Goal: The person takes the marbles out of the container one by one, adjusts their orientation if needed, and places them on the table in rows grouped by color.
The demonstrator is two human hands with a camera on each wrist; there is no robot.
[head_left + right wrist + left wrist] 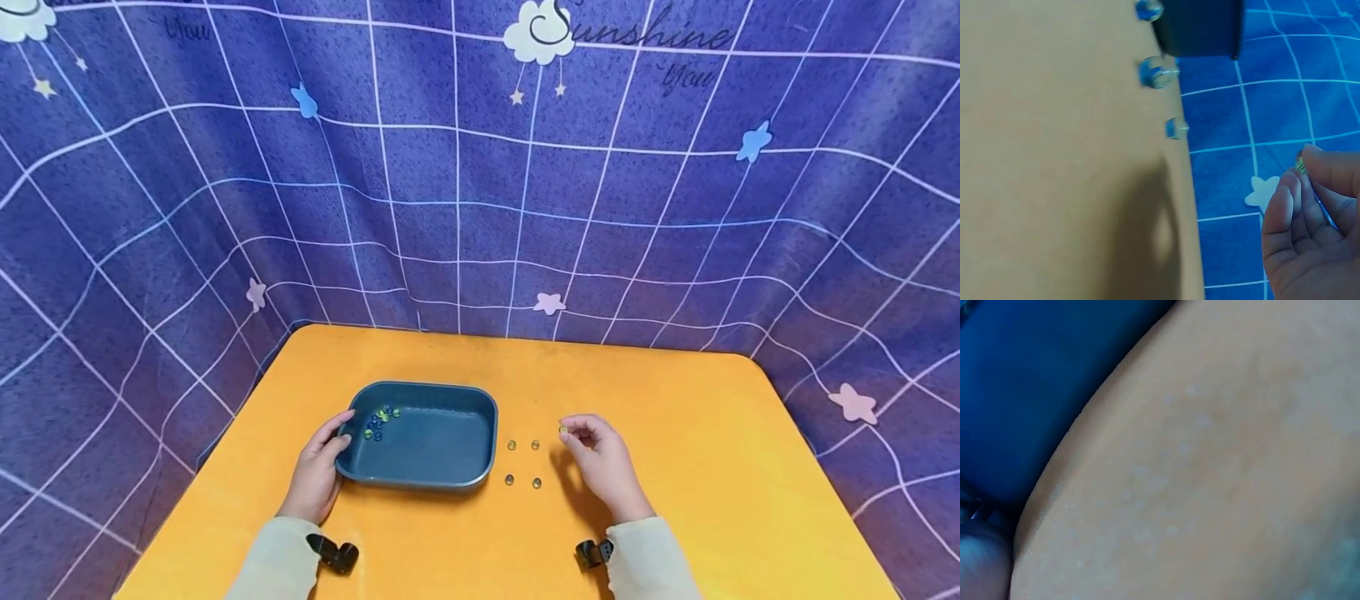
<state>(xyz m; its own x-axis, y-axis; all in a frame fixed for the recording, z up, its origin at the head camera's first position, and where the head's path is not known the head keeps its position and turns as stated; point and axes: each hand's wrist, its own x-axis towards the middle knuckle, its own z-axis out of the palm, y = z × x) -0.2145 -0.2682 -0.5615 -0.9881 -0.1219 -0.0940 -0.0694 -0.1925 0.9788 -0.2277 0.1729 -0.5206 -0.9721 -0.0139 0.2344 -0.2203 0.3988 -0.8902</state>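
Observation:
At the left end of a dark blue-green rectangular tray [435, 433], my left hand [311, 482] grips the rim, thumb over the edge. Several small blue and yellow-green glass marbles [378, 436] lie together in the tray's left part. My right hand [609, 467] is raised above the table, right of the tray, pinching a small yellow-green marble [1300, 164] between thumb and fingertips. Between that hand and the tray, several clear-looking marbles [536, 483] stand apart in two short rows on the table. The left wrist view is mostly filled by blurred skin.
The yellow-orange table [420, 554] has rounded far corners. Behind it and along both sides hangs a blue grid-patterned curtain [487, 225] with stars and clouds. Dark wrist cameras are strapped at both light sleeves [652, 562].

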